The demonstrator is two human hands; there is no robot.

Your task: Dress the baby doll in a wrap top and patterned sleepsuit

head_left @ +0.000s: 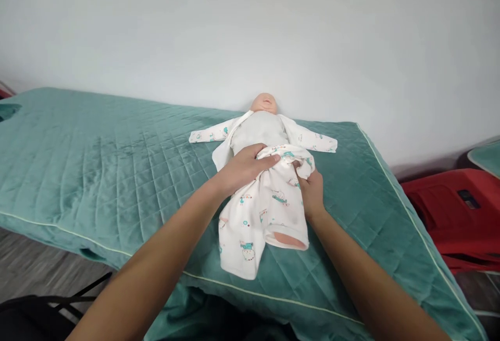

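A baby doll (259,130) lies on its back, its head toward the wall and its grey-white torso bare at the front. An open white printed jacket (318,140) spreads under it, both sleeves stretched sideways. White printed baby pants (244,231) cover the doll's legs, with a bit of skin-coloured leg showing in the right cuff. My left hand (250,166) is closed on the waistband's left part, thumb on top. At the waistband's right side, my right hand (311,185) grips the bunched fabric, some fingers hidden beneath it.
A green quilted cover (117,174) lies over the bed under the doll. Behind it stands a white wall (242,39). A red plastic chair (461,211) is beyond the bed's right edge. Dark chair parts (50,299) and a wood-look floor show at lower left.
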